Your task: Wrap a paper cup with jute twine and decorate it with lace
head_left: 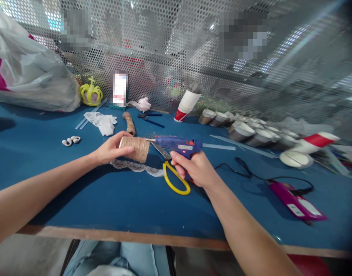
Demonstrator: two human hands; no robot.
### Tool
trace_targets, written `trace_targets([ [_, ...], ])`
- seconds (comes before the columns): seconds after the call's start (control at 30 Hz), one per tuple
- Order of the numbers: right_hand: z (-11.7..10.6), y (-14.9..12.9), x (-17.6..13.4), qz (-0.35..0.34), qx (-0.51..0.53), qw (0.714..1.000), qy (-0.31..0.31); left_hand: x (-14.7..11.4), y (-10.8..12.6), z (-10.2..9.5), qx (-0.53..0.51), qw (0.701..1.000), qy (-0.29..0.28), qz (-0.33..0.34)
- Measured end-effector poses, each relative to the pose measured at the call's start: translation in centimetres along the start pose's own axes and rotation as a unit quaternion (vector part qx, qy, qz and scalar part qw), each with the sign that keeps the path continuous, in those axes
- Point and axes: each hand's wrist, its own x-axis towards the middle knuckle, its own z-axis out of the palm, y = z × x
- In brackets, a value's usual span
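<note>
My left hand point(112, 148) grips a paper cup wrapped in jute twine point(138, 149), which lies on its side above the blue table. In my right hand point(190, 165) is a blue hot glue gun point(176, 145), a clear glue stick point(219, 146) poking out of its back. Its metal nozzle points left at the right end of the wrapped cup and appears to touch or nearly touch it. Scissors with yellow handles point(176, 184) lie beneath the gun, blades partly hidden. A strip of white lace point(138, 167) stretches below the cup toward the scissors.
Behind my hands are a twine bundle point(129, 123), dark-handled pliers point(151, 120), white cloth point(102, 122) and a yellow crown point(91, 94). Stacked paper cups point(189, 102) lean at the mesh point(158, 57). Several wrapped cups point(242, 130) and a purple power strip point(296, 203) with a cord stand right.
</note>
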Motion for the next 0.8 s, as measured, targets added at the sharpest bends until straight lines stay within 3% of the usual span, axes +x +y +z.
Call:
trace_targets([
  [0.27, -0.22, -0.41, -0.38, -0.006, -0.014, 0.999, -0.047, -0.06, 0.04, 0.00, -0.017, 1.000, 0.007, -0.009],
  [0.8, -0.35, -0.30, 0.01, 0.013, 0.024, 1.000, 0.009, -0.02, 0.15, -0.12, 0.020, 0.998, 0.004, 0.056],
])
